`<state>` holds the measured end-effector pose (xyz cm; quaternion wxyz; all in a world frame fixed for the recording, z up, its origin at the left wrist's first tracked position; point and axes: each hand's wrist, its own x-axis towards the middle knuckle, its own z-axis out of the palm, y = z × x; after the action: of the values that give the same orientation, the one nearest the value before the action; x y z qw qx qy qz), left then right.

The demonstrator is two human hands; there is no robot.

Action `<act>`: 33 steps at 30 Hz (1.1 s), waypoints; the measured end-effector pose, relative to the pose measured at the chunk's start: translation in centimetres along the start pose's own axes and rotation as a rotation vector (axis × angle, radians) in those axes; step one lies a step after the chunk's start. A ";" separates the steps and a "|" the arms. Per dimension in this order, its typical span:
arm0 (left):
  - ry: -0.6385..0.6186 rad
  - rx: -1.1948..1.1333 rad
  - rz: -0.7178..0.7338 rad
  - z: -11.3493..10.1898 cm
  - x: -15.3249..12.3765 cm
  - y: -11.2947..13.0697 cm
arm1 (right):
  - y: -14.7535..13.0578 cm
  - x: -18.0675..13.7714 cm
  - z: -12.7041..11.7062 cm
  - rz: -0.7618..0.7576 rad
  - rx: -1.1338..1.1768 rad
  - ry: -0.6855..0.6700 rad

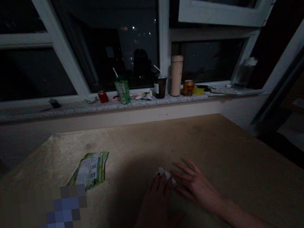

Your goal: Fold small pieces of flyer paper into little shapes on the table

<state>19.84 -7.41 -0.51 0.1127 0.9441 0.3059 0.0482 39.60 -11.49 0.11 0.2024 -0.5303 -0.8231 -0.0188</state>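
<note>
Both of my hands rest low on a tan board (228, 149) in dim light. My left hand (155, 208) and my right hand (195, 184) meet over a small white crumpled piece (162, 172), probably paper or a wrapper. The left fingertips press on it, with fingers close together. My right hand touches its right side with fingers stretched out and spread. Most of the white piece is hidden under the fingers. A short stack of green printed leaflets (91, 169) lies on the board to the left, apart from both hands.
A stone window sill (30, 114) runs behind the board, under dark windows. On it stand a green cup with a straw (122, 91), a dark cup (160, 87), a tall beige flask (176, 75), a red can (102, 96), an orange can (188, 87) and a clear jar (243, 73).
</note>
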 end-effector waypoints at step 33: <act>0.138 -0.247 0.113 -2.6 1.0 -6.4 | 0.0 1.2 3.1 -0.327 -0.369 0.078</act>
<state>16.64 -1.30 0.51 0.2038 0.9333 0.2511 0.1563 38.18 -9.73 -2.30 0.1282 -0.4167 -0.8722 -0.2219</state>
